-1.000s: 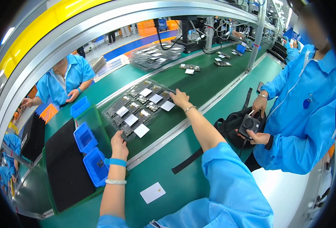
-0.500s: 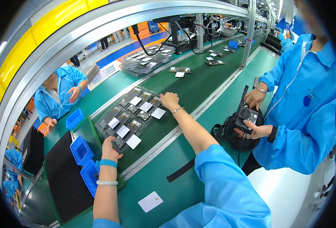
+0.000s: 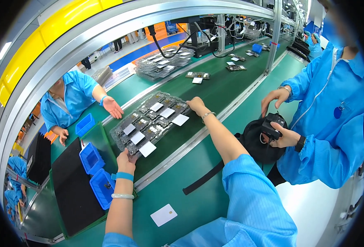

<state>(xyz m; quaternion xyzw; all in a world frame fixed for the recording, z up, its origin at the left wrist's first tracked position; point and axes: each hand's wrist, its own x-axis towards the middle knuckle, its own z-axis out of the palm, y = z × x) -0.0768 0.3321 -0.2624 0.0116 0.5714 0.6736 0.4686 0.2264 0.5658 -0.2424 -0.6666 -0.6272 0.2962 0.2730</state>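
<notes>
Hands, left and right, gripping opposite ends of flat grey component tray.

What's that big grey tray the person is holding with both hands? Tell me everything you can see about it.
The tray is a long, flat, dark grey panel that looks like moulded plastic, with rows of pockets holding dark circuit boards. Several white cards lie on top. It lies slantwise on the green conveyor belt. The left hand grips its near end and the right hand its far end.
</notes>
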